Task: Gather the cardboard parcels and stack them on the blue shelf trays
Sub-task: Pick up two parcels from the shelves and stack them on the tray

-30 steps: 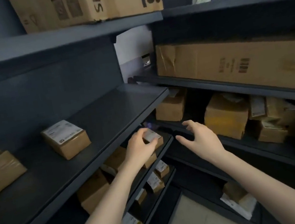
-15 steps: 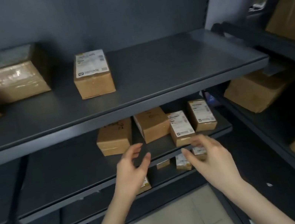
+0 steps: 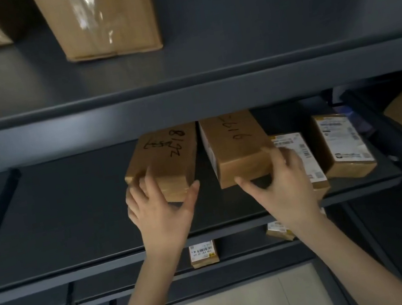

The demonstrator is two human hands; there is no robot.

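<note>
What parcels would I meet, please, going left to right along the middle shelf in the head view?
First handwritten box → second handwritten box → barcode parcel → white-label parcel.

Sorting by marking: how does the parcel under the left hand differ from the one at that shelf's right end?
The left parcel bears black marker scrawl on top; the end parcel bears a printed white label. The left hand grips the left parcel; no hand touches the end parcel, since the right hand grips the second parcel. Both are brown cardboard on one shelf tray.
</note>
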